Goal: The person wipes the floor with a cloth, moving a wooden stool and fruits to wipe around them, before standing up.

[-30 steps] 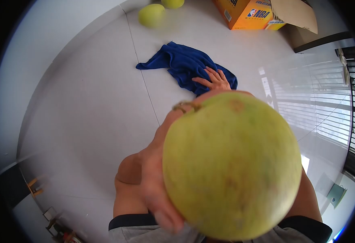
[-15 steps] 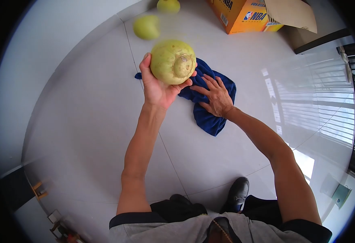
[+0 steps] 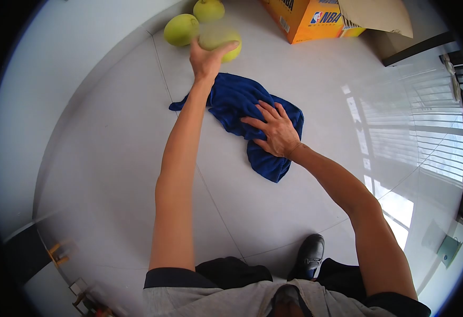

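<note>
Far ahead, my left hand [image 3: 206, 62] is closed around a yellow-green pomelo [image 3: 220, 38], which is blurred and partly covered by the fingers and thumb. Close beside it are two more, a pomelo [image 3: 181, 30] on the left and a pomelo [image 3: 208, 9] farther back. A crumpled dark blue towel [image 3: 236, 98] is spread on the floor just this side of the held fruit. My right hand [image 3: 277, 134] rests on the towel's right part, fingers spread and palm down.
An orange NBA cardboard box [image 3: 316, 24] with a raised flap stands at the back right, near a dark-edged piece of furniture [image 3: 419, 48]. Pale tiles [image 3: 120, 174] form the floor. A white wall [image 3: 41, 90] curves along the left. My shoe [image 3: 309, 254] is at the bottom.
My left hand has carried the pomelo forward, away from me and toward the other two, uncovering more of the towel. My right hand stays on the towel.
</note>
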A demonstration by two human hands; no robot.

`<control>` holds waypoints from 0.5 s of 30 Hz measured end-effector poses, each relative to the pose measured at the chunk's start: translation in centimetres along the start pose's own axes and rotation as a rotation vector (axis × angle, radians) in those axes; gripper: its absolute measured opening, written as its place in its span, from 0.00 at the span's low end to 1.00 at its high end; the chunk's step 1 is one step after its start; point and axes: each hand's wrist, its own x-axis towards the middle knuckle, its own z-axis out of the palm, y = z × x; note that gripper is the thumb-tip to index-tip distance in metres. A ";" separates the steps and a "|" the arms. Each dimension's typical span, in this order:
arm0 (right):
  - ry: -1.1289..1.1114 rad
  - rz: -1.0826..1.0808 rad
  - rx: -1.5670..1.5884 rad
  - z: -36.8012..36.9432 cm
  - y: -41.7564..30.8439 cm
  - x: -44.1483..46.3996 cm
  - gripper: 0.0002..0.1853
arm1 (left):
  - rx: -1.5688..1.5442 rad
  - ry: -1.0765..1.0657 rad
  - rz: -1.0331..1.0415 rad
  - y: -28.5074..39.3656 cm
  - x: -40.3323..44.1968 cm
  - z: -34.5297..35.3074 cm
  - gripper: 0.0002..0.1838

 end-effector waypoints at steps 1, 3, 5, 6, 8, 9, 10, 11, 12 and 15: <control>-0.007 0.002 0.005 -0.1 -0.1 0.1 0.28 | 0.230 0.077 0.069 0.1 1.1 0.6 0.39; -0.011 -0.004 0.003 -0.1 -0.3 0.1 0.28 | 0.458 0.161 0.139 0.2 2.5 1.0 0.43; -0.018 0.000 -0.009 -0.2 0.0 0.2 0.28 | 0.563 0.214 0.044 -0.2 3.4 1.4 0.49; -0.020 0.001 -0.008 -0.1 0.1 0.2 0.28 | 0.557 0.213 0.042 -0.4 3.8 1.6 0.49; -0.027 0.018 -0.006 0.1 -0.2 -0.1 0.28 | 0.651 0.274 -0.053 -1.9 5.0 1.2 0.52; -0.031 0.003 0.000 0.0 -0.3 0.0 0.28 | 0.679 0.272 -0.073 -3.2 5.4 0.3 0.54; -0.027 0.003 -0.007 -0.2 -0.2 -0.1 0.28 | 0.697 0.256 -0.082 -4.7 6.2 -0.5 0.56; -0.007 -0.016 -0.009 -0.3 -0.1 -0.3 0.27 | 0.750 0.285 -0.144 -3.9 5.1 -0.7 0.55; -0.023 -0.018 -0.007 -0.4 0.2 -0.9 0.27 | 0.685 0.233 -0.134 -2.2 3.0 -1.2 0.55; -0.115 -0.055 -0.001 -2.0 2.0 -2.7 0.29 | 0.765 0.049 0.134 1.0 -5.4 -5.6 0.44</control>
